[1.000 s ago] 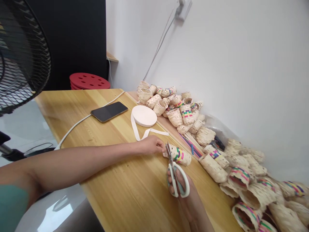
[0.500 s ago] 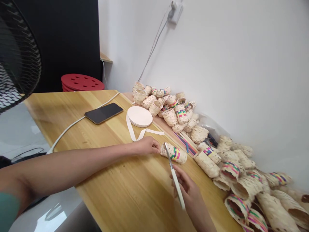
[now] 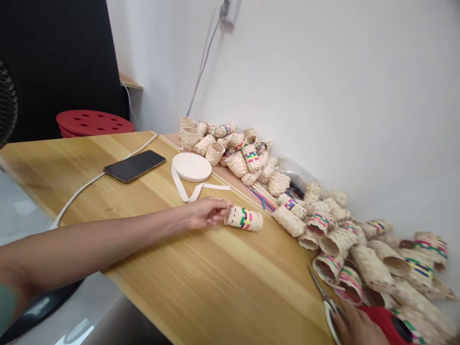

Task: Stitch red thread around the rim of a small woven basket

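My left hand (image 3: 208, 212) pinches the left rim of a small woven tube basket (image 3: 244, 218). The basket lies on its side on the table, with a pink, green, purple and yellow check band round it. At the bottom right, my right hand (image 3: 359, 328) is over the handles of the white-handled scissors (image 3: 325, 299), whose blades point away along the table. Its fingers are blurred and partly cut off by the frame, so their grip on the handles is unclear. A red and black object (image 3: 386, 323) lies right beside this hand, its kind partly hidden.
A roll of white ribbon (image 3: 192, 166) with a loose tail and a phone (image 3: 134, 166) on a white cable lie on the wooden table (image 3: 215, 282). Woven baskets (image 3: 251, 158) are heaped along the wall, beside coloured strips (image 3: 257, 196). Red stools (image 3: 94, 123) stand behind.
My right hand has carried the scissors away from the basket, down to the right near the heaped baskets. My left hand stays at the basket's rim. The view has shifted to the right.
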Available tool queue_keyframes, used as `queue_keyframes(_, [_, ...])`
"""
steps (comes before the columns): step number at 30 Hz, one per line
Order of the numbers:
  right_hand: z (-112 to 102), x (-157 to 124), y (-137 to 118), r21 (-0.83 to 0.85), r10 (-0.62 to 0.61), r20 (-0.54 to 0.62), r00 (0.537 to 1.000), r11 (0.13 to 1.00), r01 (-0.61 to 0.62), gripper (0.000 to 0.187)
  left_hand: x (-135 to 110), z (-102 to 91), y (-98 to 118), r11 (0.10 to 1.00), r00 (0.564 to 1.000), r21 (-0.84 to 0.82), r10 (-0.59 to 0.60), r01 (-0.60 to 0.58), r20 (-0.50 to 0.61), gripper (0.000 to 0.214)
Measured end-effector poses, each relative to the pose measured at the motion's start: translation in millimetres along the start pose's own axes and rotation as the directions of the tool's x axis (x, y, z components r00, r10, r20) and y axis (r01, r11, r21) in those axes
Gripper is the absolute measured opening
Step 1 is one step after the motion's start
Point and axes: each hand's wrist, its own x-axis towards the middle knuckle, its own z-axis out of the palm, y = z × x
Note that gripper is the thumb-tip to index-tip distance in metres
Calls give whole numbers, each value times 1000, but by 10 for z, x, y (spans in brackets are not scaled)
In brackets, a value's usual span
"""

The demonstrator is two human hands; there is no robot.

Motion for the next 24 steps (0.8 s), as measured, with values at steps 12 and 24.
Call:
queue_keyframes(12, [412,181,-2454,874,-325,423,846,392,-287,46,-120,626,72,976,992,-219,51,-24,117,23])
queue_keyframes(24, [729,181,-2303,871,-92,397,913,351,-343,45,2,601,-198,975,972,32,221,-219,-83,27])
